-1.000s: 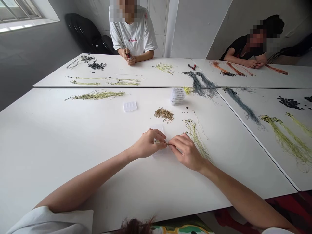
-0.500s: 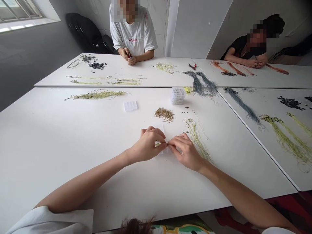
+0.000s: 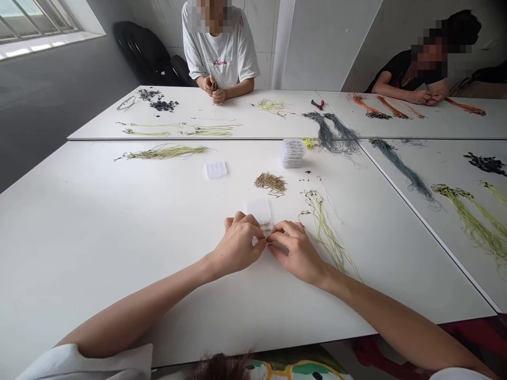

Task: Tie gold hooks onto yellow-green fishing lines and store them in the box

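My left hand (image 3: 240, 244) is closed in a pinch, thumb against fingertips. My right hand (image 3: 297, 250) pinches right beside it, so the fingertips of both almost meet. Whatever tiny piece lies between them is too small to make out. Just beyond the fingers stands a small clear plastic box (image 3: 258, 210) with its lid raised. Short yellow-green pieces (image 3: 265, 227) show in its compartments, partly hidden by my hands. To the right lies a bundle of yellow-green fishing lines (image 3: 327, 232) with dark hooks at the far ends. A pile of small gold-coloured metal pieces (image 3: 270, 183) lies beyond the box.
A stack of clear boxes (image 3: 293, 153) and a single flat clear case (image 3: 216, 170) stand farther back. Grey line bundles (image 3: 332, 132), more yellow-green lines (image 3: 166, 152) and red-handled pliers (image 3: 317, 104) lie around. Two people (image 3: 222, 58) sit across the joined tables.
My hands have drawn slightly toward me, still pinching, and more of the box's raised lid and contents shows. The whole view has shifted a little.
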`<action>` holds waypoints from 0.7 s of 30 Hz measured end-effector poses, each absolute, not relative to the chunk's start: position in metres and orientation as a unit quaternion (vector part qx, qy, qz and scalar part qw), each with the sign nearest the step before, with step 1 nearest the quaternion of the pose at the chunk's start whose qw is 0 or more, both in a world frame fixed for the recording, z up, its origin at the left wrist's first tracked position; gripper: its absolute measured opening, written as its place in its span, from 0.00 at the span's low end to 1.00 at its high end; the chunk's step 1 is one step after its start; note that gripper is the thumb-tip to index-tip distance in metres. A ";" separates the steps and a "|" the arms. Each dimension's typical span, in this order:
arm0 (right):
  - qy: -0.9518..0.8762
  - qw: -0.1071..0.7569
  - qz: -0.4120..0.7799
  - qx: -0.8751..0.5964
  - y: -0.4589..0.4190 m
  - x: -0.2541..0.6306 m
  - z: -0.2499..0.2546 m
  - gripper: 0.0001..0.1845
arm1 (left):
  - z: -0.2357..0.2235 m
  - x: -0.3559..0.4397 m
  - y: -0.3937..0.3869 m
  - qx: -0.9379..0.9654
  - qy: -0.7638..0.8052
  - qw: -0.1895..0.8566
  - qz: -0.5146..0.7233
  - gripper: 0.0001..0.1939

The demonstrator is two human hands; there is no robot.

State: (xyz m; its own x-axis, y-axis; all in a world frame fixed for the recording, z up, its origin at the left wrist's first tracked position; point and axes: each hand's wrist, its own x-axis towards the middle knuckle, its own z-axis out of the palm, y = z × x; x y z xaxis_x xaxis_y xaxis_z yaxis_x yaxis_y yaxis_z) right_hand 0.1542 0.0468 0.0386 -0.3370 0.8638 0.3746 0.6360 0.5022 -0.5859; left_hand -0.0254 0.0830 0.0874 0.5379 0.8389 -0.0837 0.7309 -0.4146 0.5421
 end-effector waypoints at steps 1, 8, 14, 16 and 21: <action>-0.801 0.329 0.169 -0.471 0.046 0.154 0.039 0.07 | 0.086 -0.025 0.082 0.835 0.471 0.264 0.102 0.15; -0.803 0.311 0.159 -0.482 0.046 0.153 0.040 0.07 | 0.083 -0.025 0.080 0.843 0.473 0.234 0.102 0.15; -0.804 0.308 0.164 -0.481 0.045 0.152 0.042 0.07 | 0.083 -0.026 0.081 0.857 0.463 0.206 0.095 0.15; -0.802 0.313 0.167 -0.480 0.044 0.152 0.043 0.07 | 0.084 -0.026 0.081 0.863 0.457 0.195 0.088 0.15; -0.787 0.330 0.192 -0.486 0.047 0.151 0.039 0.08 | 0.086 -0.026 0.081 0.872 0.448 0.182 0.080 0.15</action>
State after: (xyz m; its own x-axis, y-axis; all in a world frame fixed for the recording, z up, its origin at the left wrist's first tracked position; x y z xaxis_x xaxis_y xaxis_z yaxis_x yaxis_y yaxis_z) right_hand 0.1507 0.0465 0.0389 -0.3114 0.8904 0.3320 0.6373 0.4548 -0.6221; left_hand -0.0259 0.0809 0.0855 0.5860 0.8099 -0.0247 0.7519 -0.5321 0.3892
